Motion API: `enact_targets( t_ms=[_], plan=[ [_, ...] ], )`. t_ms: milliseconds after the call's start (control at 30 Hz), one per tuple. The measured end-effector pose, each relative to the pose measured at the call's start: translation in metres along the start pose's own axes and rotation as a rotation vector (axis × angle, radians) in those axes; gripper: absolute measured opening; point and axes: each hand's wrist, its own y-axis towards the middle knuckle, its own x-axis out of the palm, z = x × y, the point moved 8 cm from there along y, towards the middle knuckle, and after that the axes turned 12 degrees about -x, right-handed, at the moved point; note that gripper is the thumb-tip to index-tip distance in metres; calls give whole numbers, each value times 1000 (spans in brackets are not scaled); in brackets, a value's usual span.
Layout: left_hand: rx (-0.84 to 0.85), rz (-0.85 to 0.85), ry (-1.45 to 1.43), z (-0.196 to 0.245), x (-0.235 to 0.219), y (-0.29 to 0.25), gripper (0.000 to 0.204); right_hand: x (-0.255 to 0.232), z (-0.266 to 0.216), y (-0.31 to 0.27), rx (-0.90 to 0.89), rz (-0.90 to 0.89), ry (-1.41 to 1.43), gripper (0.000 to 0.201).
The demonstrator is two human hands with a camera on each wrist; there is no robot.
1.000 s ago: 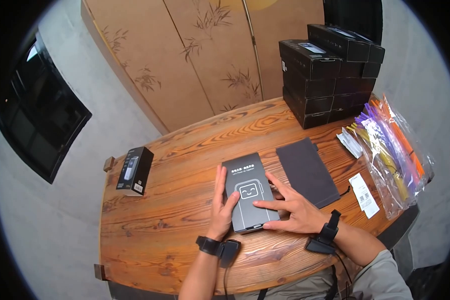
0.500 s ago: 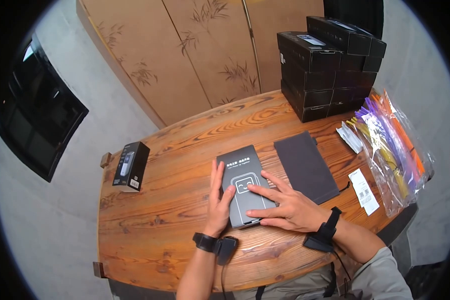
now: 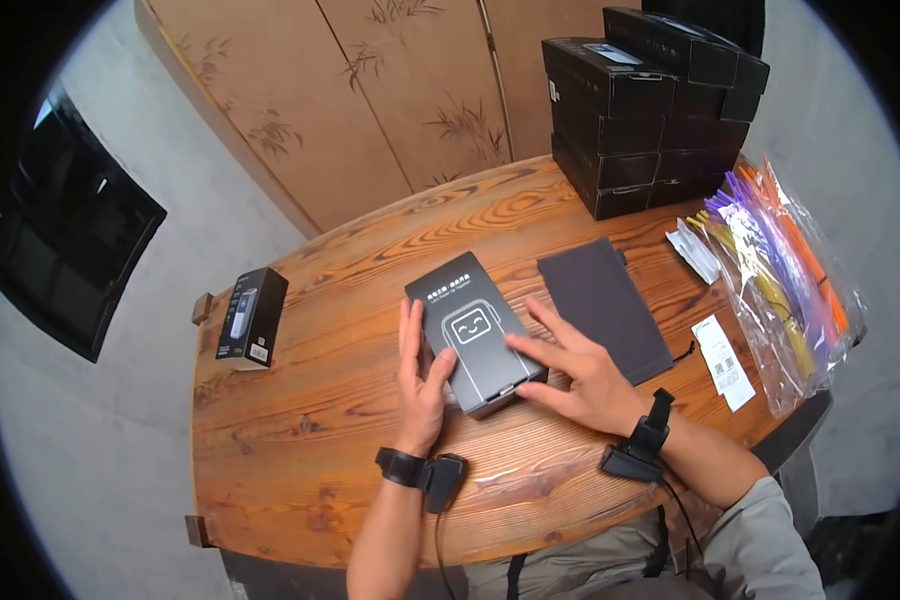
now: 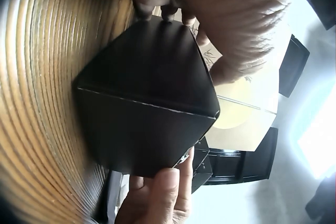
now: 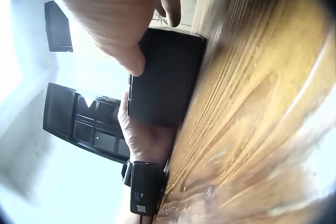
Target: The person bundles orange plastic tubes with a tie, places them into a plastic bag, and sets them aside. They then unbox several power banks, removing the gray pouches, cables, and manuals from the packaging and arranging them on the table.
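A black box point(image 3: 475, 335) with white lettering and a smiling device outline lies tilted to the left in the head view. Along its left side is my left hand point(image 3: 422, 385), fingers on the side and thumb over the face's edge, gripping it. My right hand point(image 3: 585, 380) touches the near right corner with thumb and index finger, its other fingers spread. The left wrist view shows the box's dark end point(image 4: 142, 129) between my left hand point(image 4: 220, 14) and right hand point(image 4: 160, 198). In the right wrist view my right thumb rests at the box's edge point(image 5: 165, 77).
To the right lie a dark cloth pouch point(image 3: 605, 310), white paper slips point(image 3: 723, 365), a small white packet point(image 3: 693, 252) and a clear bag of coloured sticks point(image 3: 770, 280). Black boxes point(image 3: 650, 120) are stacked behind; a smaller box point(image 3: 254, 318) stands at left.
The box has shifted up and left in the head view and turned further counterclockwise. My right fingers have slid off its face toward the right edge. The whole view has shifted too.
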Motion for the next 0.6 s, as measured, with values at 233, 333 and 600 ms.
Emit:
enact_targets(
  t_ms=[233,333,600],
  plan=[
    [135,-109,112,22,14,-6,94,0,7,-6,66,54,-47,52],
    [234,-167,323,28,20,-8,98,-2,12,-6,199,112,79,45],
    [219,-55,519,19,18,-10,49,1,24,-13,379,35,61,27]
  ],
)
